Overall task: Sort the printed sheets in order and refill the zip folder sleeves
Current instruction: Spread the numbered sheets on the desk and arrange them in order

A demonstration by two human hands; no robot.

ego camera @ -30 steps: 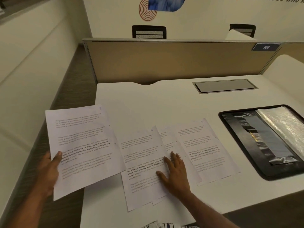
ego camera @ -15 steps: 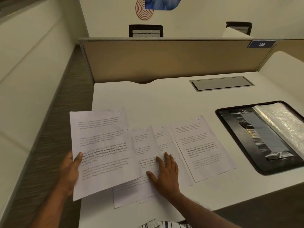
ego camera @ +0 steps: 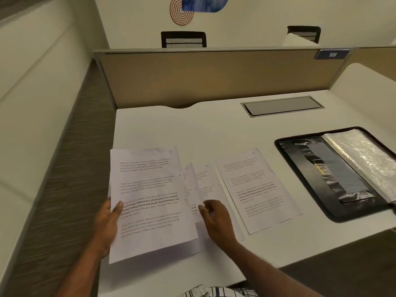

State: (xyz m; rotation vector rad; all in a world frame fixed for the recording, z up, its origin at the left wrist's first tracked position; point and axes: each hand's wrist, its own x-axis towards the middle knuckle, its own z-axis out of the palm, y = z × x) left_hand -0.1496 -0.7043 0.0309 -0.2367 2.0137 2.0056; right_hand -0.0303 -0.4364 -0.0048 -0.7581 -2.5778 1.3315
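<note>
The place was an open-plan office: a white desk (ego camera: 214, 129) backed by a tan partition (ego camera: 214, 76), a number plate (ego camera: 332, 54) reading 109, a cable hatch (ego camera: 281, 106), and mesh-backed chairs (ego camera: 183, 39) beyond.

sheets (ego camera: 150, 202): white, black print, some lines bold
folder (ego camera: 321, 168): black, clear glossy sleeves
desk (ego camera: 192, 129): white
partition (ego camera: 214, 78): tan, grey rim
number tag (ego camera: 332, 54): blue, white digits
floor (ego camera: 64, 168): brown, streaked
shirt (ego camera: 218, 292): white, dark checks

Printed sheet 8 (ego camera: 147, 200) overlaps sheet 6 (ego camera: 188, 179) and sheet 7 (ego camera: 207, 179), with sheet 9 (ego camera: 257, 189) flat beside the open zip folder (ego camera: 317, 189).
</note>
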